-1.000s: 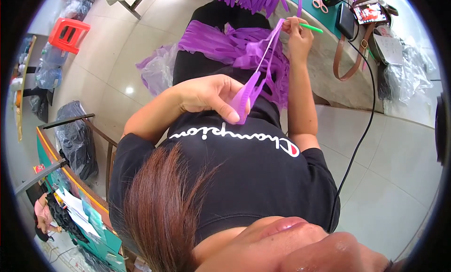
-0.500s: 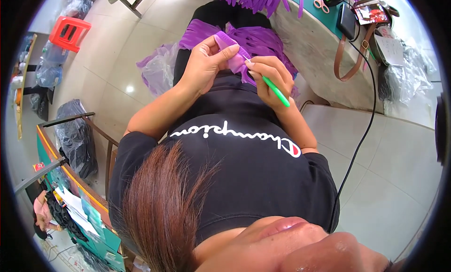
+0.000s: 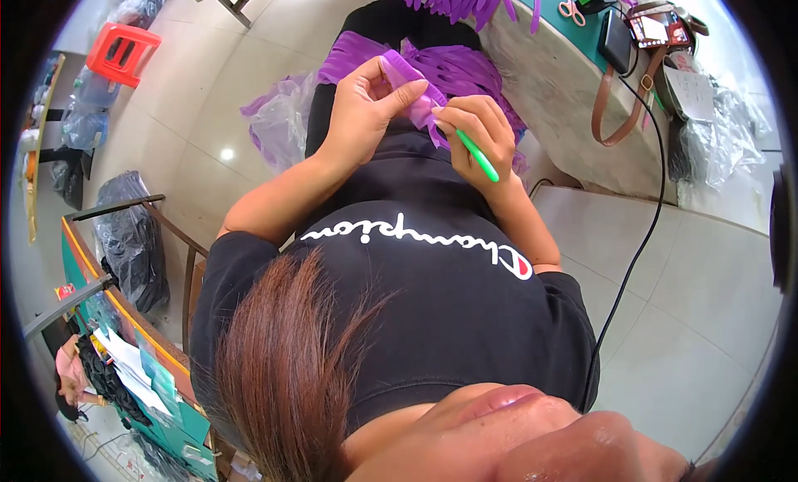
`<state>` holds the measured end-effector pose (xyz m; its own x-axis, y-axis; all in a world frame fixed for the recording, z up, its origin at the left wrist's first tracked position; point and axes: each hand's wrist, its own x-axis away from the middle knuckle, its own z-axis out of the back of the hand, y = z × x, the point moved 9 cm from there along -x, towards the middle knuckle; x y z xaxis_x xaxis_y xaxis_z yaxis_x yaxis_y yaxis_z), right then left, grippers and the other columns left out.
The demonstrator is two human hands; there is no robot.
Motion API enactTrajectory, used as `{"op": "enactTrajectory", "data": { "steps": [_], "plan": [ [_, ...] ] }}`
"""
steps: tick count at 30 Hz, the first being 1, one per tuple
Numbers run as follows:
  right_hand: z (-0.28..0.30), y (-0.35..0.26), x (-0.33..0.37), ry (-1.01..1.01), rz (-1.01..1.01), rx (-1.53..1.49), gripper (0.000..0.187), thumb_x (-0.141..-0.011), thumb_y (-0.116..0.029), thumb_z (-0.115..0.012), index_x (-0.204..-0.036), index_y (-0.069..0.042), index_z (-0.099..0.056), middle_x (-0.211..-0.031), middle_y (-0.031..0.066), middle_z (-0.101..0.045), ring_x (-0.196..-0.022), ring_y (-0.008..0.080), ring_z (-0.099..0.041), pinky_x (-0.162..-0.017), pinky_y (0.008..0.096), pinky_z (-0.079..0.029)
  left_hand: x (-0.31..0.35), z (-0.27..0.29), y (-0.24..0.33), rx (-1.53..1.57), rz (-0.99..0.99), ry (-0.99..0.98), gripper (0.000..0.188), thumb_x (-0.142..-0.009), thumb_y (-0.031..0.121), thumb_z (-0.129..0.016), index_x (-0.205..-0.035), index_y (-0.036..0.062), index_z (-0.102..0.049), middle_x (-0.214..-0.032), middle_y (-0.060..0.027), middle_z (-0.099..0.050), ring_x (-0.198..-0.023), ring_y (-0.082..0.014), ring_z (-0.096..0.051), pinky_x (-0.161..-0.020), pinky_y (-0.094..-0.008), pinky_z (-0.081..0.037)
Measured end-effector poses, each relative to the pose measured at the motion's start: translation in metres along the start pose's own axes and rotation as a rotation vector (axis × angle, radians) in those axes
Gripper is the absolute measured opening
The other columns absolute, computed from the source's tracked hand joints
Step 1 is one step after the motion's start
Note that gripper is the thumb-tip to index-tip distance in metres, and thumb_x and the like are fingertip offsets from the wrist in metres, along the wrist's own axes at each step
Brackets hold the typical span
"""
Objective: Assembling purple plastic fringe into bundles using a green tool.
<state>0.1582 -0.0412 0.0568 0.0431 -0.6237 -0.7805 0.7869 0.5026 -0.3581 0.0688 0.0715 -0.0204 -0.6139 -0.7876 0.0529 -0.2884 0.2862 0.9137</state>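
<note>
Above my lap, my left hand (image 3: 366, 108) pinches a piece of purple fabric (image 3: 403, 70) with a thicker band along its upper edge, thumb on top and fingers behind. My right hand (image 3: 482, 133) closes around a slim tool with a bright green handle (image 3: 478, 156). The handle's butt end points down toward my body. Its working tip is hidden at the fabric, where my right thumb and forefinger meet the edge. More purple fabric strips (image 3: 461, 74) lie across my thighs beneath both hands.
Ahead, purple fringe strips (image 3: 449, 0) hang off a table. Pink-handled scissors (image 3: 572, 10), a black device (image 3: 615, 41) and a brown-strapped bag (image 3: 615, 133) sit at right; a black cable (image 3: 657, 207) trails down. A red stool (image 3: 123, 54) stands left. Another person (image 3: 71, 374) is at lower left.
The green handle has swung, its butt end shifting left and slightly up as my right fingers curl more. My left hand keeps nearly the same hold on the fabric.
</note>
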Motion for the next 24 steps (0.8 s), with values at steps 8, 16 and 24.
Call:
{"op": "enactTrajectory", "data": {
  "steps": [8, 16, 24],
  "plan": [
    [-0.012, 0.026, 0.011, -0.253, -0.394, -0.081, 0.003, -0.084, -0.002, -0.063, -0.084, 0.0, -0.063, -0.077, 0.0087, -0.06, -0.07, 0.0193, -0.059, -0.061, 0.0278, -0.045, 0.005, 0.001, 0.01, -0.026, -0.193, 0.007, 0.011, -0.084, 0.0, -0.069, -0.086, 0.0011, -0.058, -0.082, -0.0053, -0.065, -0.076, -0.0102, -0.063, -0.07, -0.024, -0.053],
    [-0.008, 0.067, 0.019, 0.087, -0.674, -0.637, 0.01, -0.088, 0.0, -0.061, -0.089, -0.002, -0.051, -0.087, 0.0071, -0.062, -0.079, 0.0102, -0.056, -0.074, 0.0242, -0.046, 0.0, -0.009, 0.007, 0.021, -0.1, -0.075, 0.025, -0.083, -0.001, -0.069, -0.102, 0.002, -0.053, -0.097, -0.0052, -0.062, -0.087, -0.0116, -0.061, -0.082, -0.026, -0.051],
    [-0.019, 0.052, 0.016, 0.034, -0.544, -0.911, 0.03, -0.082, 0.003, -0.068, -0.077, -0.008, -0.04, -0.085, 0.0072, -0.06, -0.076, 0.0087, -0.052, -0.066, 0.0225, -0.044, -0.005, 0.005, -0.006, -0.329, -0.239, -0.056, 0.041, -0.078, -0.006, -0.066, -0.115, 0.0025, -0.052, -0.098, -0.0038, -0.06, -0.087, -0.009, -0.059, -0.075, -0.0234, -0.051]
  ]
}}
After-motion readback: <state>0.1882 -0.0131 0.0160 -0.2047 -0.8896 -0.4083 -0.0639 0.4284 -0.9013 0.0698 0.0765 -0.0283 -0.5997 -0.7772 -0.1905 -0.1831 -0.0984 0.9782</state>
